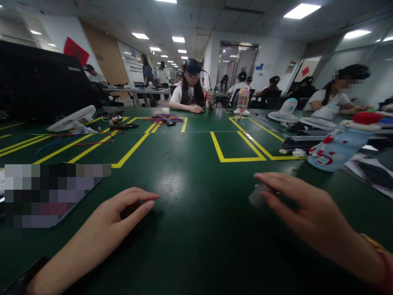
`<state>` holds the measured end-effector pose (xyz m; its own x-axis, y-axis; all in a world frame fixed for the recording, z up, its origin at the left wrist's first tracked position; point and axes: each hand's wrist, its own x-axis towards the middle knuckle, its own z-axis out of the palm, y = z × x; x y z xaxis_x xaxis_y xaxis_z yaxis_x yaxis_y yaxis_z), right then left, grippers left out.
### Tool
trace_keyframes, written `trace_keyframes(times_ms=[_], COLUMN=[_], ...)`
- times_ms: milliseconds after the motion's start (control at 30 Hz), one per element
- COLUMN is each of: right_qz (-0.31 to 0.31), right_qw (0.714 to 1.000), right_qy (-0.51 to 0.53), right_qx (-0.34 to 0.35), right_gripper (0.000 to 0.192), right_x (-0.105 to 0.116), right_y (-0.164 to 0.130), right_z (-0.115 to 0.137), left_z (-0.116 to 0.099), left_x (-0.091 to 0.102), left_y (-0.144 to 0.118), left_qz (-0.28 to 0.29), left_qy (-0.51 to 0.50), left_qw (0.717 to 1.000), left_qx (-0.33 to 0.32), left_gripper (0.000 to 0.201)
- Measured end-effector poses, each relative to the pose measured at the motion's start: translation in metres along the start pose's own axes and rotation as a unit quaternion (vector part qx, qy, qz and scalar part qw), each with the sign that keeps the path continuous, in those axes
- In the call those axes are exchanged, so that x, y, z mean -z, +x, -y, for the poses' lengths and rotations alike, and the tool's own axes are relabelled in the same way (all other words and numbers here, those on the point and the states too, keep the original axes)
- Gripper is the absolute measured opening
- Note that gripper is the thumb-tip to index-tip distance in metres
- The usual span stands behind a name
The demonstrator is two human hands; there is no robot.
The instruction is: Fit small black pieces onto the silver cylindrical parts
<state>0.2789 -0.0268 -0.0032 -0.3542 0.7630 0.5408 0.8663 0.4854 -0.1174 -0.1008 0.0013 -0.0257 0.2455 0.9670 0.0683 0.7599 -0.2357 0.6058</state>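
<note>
Over the near left part of the green table (196, 246), my left hand (119, 217) is held with its fingers loosely bent. Thumb and forefinger point right with a small gap between them, and nothing shows in it. On the right, my right hand (307, 213) has a small grey, translucent piece (257, 196) between its thumb and fingers. That piece is blurred and partly covered by the fingers, so its kind is unclear. A light-blue bottle with a red top (333, 145) stands just beyond my right hand.
A blurred-out flat item (55, 196) lies at the left. Farther back are a white fan (72, 119), a heap of coloured wires (166, 119), yellow tape lines (242, 159) and more fans (284, 111). A person (190, 92) sits across the table; a black box-like object (43, 78) stands left.
</note>
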Motion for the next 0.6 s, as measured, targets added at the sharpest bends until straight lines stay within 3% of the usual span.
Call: trace_keyframes(times_ms=[100,200,300,400,500,600], right_qz=[0.067,0.115,0.107,0.103,0.113,0.114], right_qw=[0.986,0.968,0.960,0.940,0.922,0.917], right_qy=[0.129,0.202,0.259,0.320,0.363,0.375], right_qx=[0.077,0.092,0.027,-0.057,-0.078,-0.080], right_gripper=[0.036,0.037,0.062,0.085,0.075,0.068], right_x=[-0.028,-0.050,-0.061,-0.067,-0.071,-0.071], right_y=[0.031,0.038,0.031,0.023,0.020,0.020], right_z=[0.046,0.067,0.067,0.062,0.059,0.058], left_z=[0.004,-0.002,-0.026,-0.063,-0.095,-0.104], left_x=[0.000,-0.001,-0.007,-0.019,-0.032,-0.036], left_y=[0.001,0.001,0.002,0.011,0.024,0.031], left_qz=[-0.008,-0.020,-0.022,-0.010,0.001,-0.013], left_qy=[0.014,0.047,0.055,0.016,-0.030,-0.074], left_qw=[1.000,0.998,0.994,0.991,0.985,0.979], left_qx=[-0.006,-0.044,-0.090,-0.134,-0.172,-0.189], left_gripper=[0.029,0.028,0.027,0.025,0.018,0.013])
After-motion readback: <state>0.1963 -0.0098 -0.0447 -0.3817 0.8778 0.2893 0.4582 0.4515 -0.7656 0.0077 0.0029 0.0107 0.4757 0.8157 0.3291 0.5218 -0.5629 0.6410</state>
